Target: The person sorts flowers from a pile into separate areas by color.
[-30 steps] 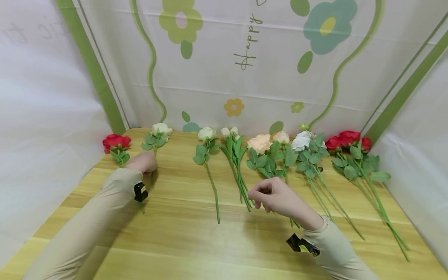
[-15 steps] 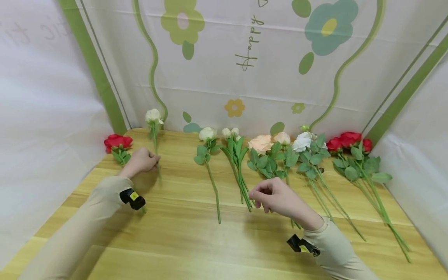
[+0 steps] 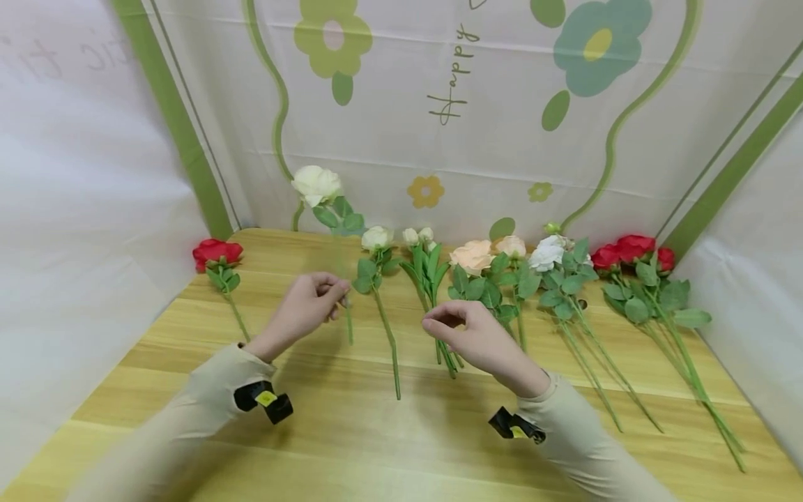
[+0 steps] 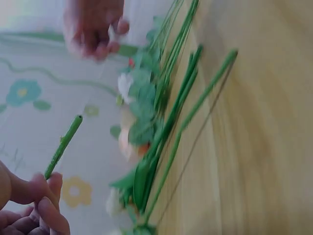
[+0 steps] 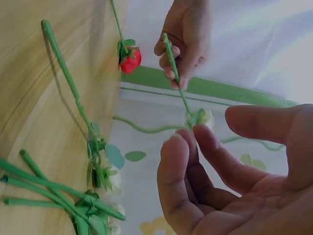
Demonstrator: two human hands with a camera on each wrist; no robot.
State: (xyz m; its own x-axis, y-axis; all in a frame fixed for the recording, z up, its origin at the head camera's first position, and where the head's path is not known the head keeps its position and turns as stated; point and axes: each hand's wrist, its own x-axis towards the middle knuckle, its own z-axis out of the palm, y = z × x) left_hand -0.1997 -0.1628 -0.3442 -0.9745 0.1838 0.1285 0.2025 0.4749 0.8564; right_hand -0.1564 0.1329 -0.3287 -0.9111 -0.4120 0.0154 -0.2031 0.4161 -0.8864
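Note:
My left hand [image 3: 301, 310] pinches the green stem of a cream-white rose [image 3: 316, 185] between thumb and fingers. The rose stands upright off the table, its bloom and leaves above the hand in front of the backdrop. In the left wrist view, the bare lower end of the stem [image 4: 63, 147] sticks out past the fingertips. My right hand [image 3: 486, 341] hovers over the stems of the white tulips [image 3: 428, 268]. Its fingers are loosely bent with nothing between them, and the right wrist view shows a gap between thumb [image 5: 259, 125] and fingers. A second white rose [image 3: 378, 239] lies between the hands.
On the wooden table [image 3: 376, 453] lie a single red rose [image 3: 216, 254] at left, and peach flowers [image 3: 472, 258], white roses [image 3: 547, 252] and red roses [image 3: 635, 247] towards the right. A printed cloth backdrop [image 3: 376, 139] rises behind, with white cloth at both sides.
My left hand has lifted the cream-white rose off the table and carried it to the right, towards the middle. My right hand has shifted slightly left and up.

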